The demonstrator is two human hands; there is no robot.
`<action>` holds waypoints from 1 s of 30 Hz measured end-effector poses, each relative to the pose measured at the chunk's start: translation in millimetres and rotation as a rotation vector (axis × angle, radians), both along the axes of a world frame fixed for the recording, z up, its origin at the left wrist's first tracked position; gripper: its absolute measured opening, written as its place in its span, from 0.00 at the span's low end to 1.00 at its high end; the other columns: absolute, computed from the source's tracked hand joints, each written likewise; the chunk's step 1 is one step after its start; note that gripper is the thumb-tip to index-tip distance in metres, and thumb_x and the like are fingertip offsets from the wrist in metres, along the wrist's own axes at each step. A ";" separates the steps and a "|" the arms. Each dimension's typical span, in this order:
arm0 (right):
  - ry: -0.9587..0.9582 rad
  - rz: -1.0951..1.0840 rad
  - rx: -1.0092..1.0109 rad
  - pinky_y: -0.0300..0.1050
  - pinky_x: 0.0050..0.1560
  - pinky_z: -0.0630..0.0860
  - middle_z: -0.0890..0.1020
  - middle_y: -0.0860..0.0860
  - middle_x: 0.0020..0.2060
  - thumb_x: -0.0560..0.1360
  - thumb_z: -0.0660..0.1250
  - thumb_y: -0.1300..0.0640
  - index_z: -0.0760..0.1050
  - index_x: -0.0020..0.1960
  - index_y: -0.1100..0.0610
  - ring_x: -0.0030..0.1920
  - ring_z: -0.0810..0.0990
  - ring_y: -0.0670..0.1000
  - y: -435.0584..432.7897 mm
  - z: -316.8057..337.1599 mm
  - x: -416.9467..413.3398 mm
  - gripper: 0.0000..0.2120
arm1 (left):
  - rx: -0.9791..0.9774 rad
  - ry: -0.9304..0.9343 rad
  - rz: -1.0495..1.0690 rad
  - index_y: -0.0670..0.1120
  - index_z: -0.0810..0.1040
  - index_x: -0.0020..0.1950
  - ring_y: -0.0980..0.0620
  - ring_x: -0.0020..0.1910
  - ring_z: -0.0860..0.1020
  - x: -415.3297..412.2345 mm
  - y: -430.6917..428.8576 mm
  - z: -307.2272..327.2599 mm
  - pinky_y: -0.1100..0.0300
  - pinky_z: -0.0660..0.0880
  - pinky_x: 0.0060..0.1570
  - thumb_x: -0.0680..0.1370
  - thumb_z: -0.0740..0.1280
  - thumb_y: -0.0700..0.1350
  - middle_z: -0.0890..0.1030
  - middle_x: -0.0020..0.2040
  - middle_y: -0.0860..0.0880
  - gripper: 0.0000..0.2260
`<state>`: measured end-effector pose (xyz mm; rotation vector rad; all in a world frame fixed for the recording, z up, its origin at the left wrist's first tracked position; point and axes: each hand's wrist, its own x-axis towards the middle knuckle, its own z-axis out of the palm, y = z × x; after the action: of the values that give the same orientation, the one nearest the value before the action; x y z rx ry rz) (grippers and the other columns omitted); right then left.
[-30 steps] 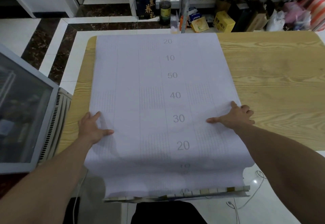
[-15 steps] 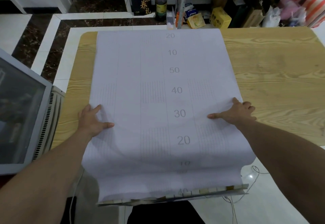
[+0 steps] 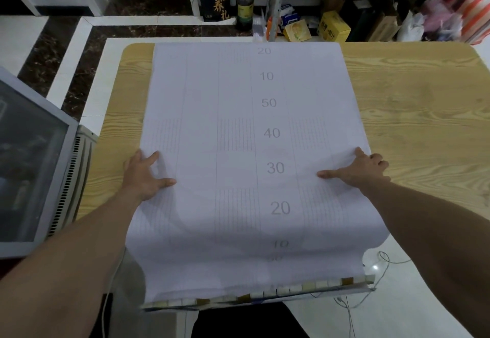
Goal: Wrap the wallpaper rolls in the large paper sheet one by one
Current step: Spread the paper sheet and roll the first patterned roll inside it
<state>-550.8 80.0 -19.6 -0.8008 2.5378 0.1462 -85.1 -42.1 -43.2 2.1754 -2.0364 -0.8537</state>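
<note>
Wood-grain desk [image 3: 413, 125], big white numbered paper sheet [image 3: 238, 93] flat under left hand [image 3: 144, 176] and right hand [image 3: 363, 169], grips spread, looks like nothing's wrapped yet.

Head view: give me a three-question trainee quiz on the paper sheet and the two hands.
1. True or false: the large pale lilac paper sheet with grey printed numbers hangs over the near edge of the light wooden table.
2. Which printed number lies between the left hand and the right hand? A: 50. B: 30. C: 10.
3. Fill in: most of the bare tabletop shows on the sheet's ____ side.
Key: 1 true; 2 B; 3 right.
</note>
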 end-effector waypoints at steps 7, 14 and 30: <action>-0.037 0.075 -0.028 0.67 0.72 0.53 0.48 0.59 0.77 0.61 0.69 0.26 0.48 0.77 0.51 0.77 0.45 0.60 11.5 -9.0 4.9 0.56 | 0.093 -0.126 -0.147 0.50 0.55 0.78 0.42 0.77 0.45 -2.3 2.8 2.9 0.47 0.48 0.75 0.74 0.69 0.58 0.46 0.79 0.42 0.38; -0.054 0.441 -0.071 0.60 0.75 0.51 0.50 0.57 0.77 0.74 0.62 0.35 0.53 0.77 0.54 0.77 0.49 0.59 35.6 -2.2 45.0 0.40 | 0.023 -0.281 -0.347 0.48 0.53 0.79 0.45 0.78 0.45 -43.3 56.2 23.6 0.48 0.48 0.75 0.80 0.59 0.57 0.45 0.79 0.45 0.30; 0.164 0.896 -0.013 0.57 0.76 0.46 0.46 0.56 0.78 0.80 0.52 0.40 0.44 0.78 0.56 0.77 0.45 0.57 174.8 44.8 196.1 0.35 | -0.215 -0.162 -0.613 0.48 0.47 0.79 0.47 0.78 0.43 -72.3 229.6 70.7 0.50 0.44 0.76 0.82 0.54 0.57 0.45 0.79 0.46 0.29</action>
<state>-354.7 254.8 25.2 -1.9350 2.1217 0.4908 -157.4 187.5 27.5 1.5645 -2.7815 -0.4563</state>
